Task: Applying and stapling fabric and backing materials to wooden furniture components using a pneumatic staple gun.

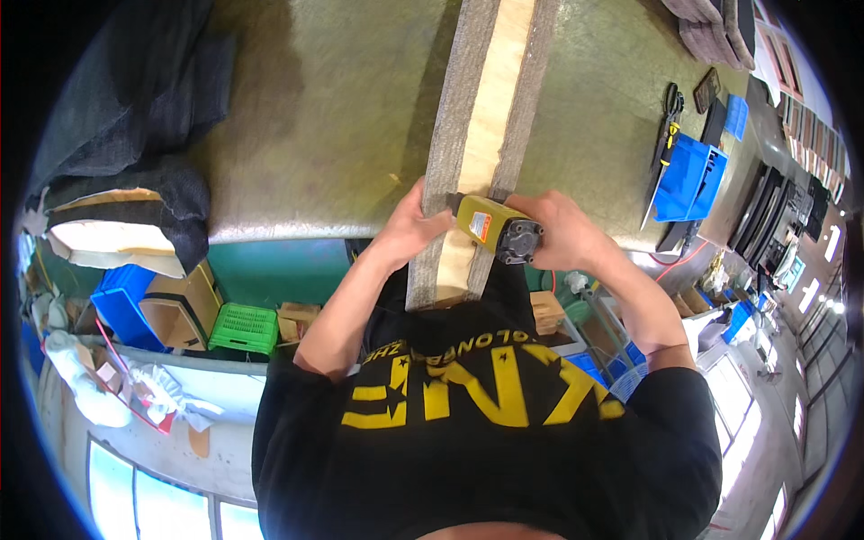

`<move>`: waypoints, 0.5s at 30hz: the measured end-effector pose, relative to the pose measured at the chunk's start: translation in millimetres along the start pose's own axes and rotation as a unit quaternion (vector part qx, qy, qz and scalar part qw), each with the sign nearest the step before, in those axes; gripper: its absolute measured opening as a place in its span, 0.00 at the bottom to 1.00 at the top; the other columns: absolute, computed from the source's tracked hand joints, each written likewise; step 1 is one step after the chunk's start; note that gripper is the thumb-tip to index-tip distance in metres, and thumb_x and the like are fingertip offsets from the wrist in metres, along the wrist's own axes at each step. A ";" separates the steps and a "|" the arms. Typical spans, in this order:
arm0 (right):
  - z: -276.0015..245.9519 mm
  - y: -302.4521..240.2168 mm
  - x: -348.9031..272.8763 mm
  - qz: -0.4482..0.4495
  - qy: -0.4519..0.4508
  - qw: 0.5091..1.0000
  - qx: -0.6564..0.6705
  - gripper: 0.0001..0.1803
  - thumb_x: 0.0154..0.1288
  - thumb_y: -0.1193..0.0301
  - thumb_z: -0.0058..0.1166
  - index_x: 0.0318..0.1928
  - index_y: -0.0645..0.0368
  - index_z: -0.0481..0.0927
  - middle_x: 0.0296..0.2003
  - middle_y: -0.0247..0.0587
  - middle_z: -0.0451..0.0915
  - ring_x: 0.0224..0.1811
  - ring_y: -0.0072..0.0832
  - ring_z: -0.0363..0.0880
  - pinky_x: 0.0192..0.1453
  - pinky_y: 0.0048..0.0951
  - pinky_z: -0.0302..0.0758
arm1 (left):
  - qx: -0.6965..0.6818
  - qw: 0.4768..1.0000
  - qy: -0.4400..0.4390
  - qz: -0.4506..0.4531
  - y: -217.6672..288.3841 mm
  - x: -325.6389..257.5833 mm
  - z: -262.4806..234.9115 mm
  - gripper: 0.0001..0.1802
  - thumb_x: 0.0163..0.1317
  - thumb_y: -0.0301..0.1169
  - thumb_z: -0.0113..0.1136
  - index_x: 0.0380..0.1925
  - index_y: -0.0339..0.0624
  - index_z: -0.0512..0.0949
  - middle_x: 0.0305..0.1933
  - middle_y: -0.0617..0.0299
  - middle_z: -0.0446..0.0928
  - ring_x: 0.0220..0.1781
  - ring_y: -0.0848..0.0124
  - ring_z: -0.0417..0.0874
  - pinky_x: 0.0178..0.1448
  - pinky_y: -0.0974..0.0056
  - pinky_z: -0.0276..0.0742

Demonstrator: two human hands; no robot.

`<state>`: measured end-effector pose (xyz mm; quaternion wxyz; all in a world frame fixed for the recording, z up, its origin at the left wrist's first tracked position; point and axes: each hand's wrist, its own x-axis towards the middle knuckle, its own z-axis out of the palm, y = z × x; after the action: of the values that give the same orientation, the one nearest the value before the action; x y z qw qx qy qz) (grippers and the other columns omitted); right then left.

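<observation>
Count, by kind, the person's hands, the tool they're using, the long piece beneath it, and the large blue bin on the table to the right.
Hands: 2 (left hand, right hand)
Yellow-green power tool: 1
Long fabric-edged strip: 1
Large blue bin: 1
Total: 5

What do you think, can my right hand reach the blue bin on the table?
Probably yes, once free: the right hand holds the staple gun, but nothing tall seems to block its way to the blue bin, only a yellow-and-black tool lying alongside.
</observation>
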<state>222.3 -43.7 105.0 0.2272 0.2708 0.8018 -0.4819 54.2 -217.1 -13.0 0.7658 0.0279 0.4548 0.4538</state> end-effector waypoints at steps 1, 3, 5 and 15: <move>0.6 -1.0 -1.0 0.005 0.002 1.000 0.004 0.16 0.44 0.74 0.61 0.38 0.60 0.78 0.28 0.56 0.81 0.37 0.58 0.80 0.40 0.53 0.76 | -0.033 0.999 -0.029 -0.004 5.3 -5.4 -0.9 0.37 0.66 0.21 0.62 0.73 0.37 0.58 0.66 0.56 0.72 0.64 0.71 0.74 0.68 0.62 0.72; 1.7 -3.2 -3.4 0.010 0.001 1.000 0.009 0.16 0.44 0.74 0.61 0.38 0.60 0.78 0.28 0.56 0.81 0.37 0.58 0.80 0.40 0.53 0.76 | -0.067 0.996 -0.056 -0.010 1.6 -14.3 -7.2 0.36 0.66 0.21 0.62 0.72 0.37 0.60 0.64 0.57 0.74 0.63 0.72 0.75 0.67 0.63 0.72; 4.7 -6.3 -5.9 0.008 0.013 1.000 0.018 0.17 0.43 0.75 0.61 0.38 0.60 0.78 0.28 0.56 0.81 0.37 0.59 0.80 0.40 0.53 0.75 | -0.072 0.994 -0.062 -0.054 -10.1 -23.1 -13.6 0.35 0.65 0.21 0.63 0.71 0.37 0.60 0.63 0.59 0.74 0.61 0.73 0.76 0.66 0.64 0.72; 25.3 -11.7 -17.5 0.013 -0.047 0.998 0.026 0.17 0.44 0.73 0.61 0.39 0.60 0.78 0.28 0.57 0.81 0.37 0.59 0.80 0.40 0.53 0.75 | -0.042 0.996 -0.073 -0.006 -18.3 -33.9 -10.8 0.36 0.64 0.19 0.62 0.71 0.38 0.60 0.64 0.60 0.74 0.63 0.73 0.74 0.68 0.64 0.70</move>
<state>230.4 -74.7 112.6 0.2645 0.2641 0.7737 -0.5115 52.7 -256.3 -4.9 0.8002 0.0261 0.3779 0.4649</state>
